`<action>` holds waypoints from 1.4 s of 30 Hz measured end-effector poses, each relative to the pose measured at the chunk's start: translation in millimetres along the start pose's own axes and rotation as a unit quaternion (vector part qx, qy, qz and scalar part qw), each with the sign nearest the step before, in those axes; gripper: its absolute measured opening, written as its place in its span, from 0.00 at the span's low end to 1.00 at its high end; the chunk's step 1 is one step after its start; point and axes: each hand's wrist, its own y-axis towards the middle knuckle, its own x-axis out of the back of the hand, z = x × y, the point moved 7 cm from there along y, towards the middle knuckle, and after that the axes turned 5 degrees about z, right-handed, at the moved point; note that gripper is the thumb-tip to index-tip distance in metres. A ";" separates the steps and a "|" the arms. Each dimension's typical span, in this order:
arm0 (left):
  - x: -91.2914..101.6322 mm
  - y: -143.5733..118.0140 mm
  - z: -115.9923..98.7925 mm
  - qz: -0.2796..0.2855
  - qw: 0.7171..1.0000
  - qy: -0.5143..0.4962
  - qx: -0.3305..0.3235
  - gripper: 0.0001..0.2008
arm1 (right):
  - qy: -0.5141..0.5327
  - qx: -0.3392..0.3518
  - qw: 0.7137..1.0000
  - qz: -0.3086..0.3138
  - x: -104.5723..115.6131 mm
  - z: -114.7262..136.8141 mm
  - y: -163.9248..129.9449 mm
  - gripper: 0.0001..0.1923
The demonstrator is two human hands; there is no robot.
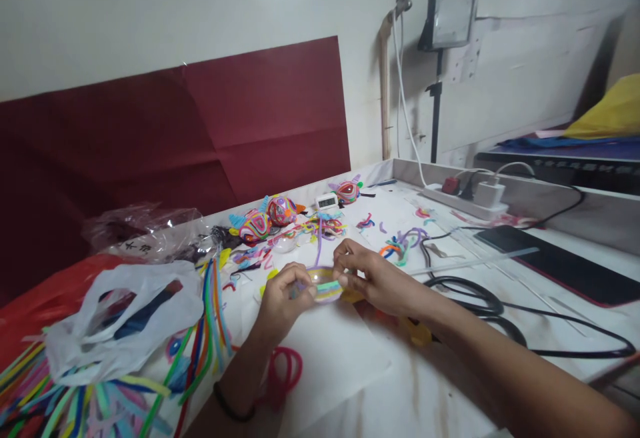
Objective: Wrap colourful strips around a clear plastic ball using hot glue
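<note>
Above the white table, my left hand and my right hand pinch opposite sides of a small round piece wound with purple, yellow and green fuzzy pipe cleaners. Its middle looks see-through. From its top a loose purple pipe cleaner sticks up. The fingers of both hands are closed at its rim, and they hide part of it. Something yellow shows behind each hand, too covered to name. A pink-red coil of pipe cleaner lies by my left wrist.
Bundled pipe cleaners and a white plastic bag lie at left. Colourful fish-like figures and a small digital clock stand at the back. A black cable, a phone and a power strip are at right.
</note>
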 end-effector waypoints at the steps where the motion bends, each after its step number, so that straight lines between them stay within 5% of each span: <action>1: -0.3 0.2 -0.4 0.003 1.000 -0.004 0.000 0.03 | 0.004 -0.001 1.000 -0.002 0.1 -1.1 0.1 0.07; 25: -1.6 0.4 2.8 0.035 0.999 -0.028 -0.024 0.04 | -0.005 0.001 1.000 -0.008 -2.4 0.1 -0.1 0.08; 30: -1.1 -2.1 -19.0 -0.009 0.985 0.144 -0.089 0.05 | -0.043 0.022 0.998 -0.025 -2.4 4.8 -0.6 0.08; 35: -14.7 -12.4 -50.7 -0.059 0.919 0.344 -0.181 0.06 | -0.110 0.020 0.993 -0.041 -7.1 9.3 -2.8 0.08; 42: -24.9 -15.8 -56.0 -0.029 0.898 0.389 -0.205 0.04 | -0.170 0.040 0.983 -0.063 -14.0 18.2 -3.2 0.10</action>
